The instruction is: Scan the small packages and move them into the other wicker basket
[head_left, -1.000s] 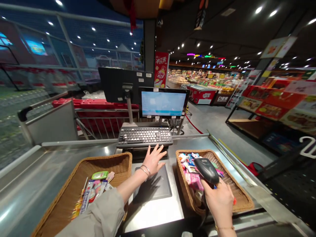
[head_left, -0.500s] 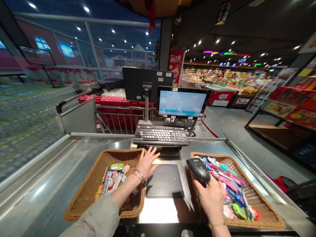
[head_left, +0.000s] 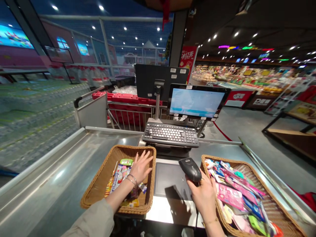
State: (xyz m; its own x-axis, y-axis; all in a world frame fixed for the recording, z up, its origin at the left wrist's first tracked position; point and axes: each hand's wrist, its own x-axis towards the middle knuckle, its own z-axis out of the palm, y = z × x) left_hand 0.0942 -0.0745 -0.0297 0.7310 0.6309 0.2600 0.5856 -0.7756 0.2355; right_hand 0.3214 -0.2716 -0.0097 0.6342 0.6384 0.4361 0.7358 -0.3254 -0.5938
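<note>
My left hand [head_left: 140, 167], fingers spread and holding nothing, is over the left wicker basket [head_left: 95, 187]. Under and beside it lie a few small packaged goods, among them a green packet [head_left: 126, 162] and a blue-and-white wrapped pack [head_left: 118, 177]. In my right hand [head_left: 203, 192] is a black barcode scanner [head_left: 190, 169], its head pointing up and to the left above the counter. Just right of that hand, the right wicker basket [head_left: 283, 205] holds many colourful packs, including a pink one [head_left: 229, 195]. The scanner's grip is mostly hidden by my fingers.
Between the baskets a dark flat plate [head_left: 170, 179] is set in the metal counter [head_left: 59, 164]. Behind it stand a keyboard [head_left: 171, 133], a lit screen [head_left: 196, 102] and a second monitor [head_left: 160, 80] seen from the back. A metal cart [head_left: 91, 110] is beyond the counter.
My left hand has moved from the left basket's right rim to over its inside. The scanner has shifted left, away from the right basket, over the plate's edge. The view has turned slightly left.
</note>
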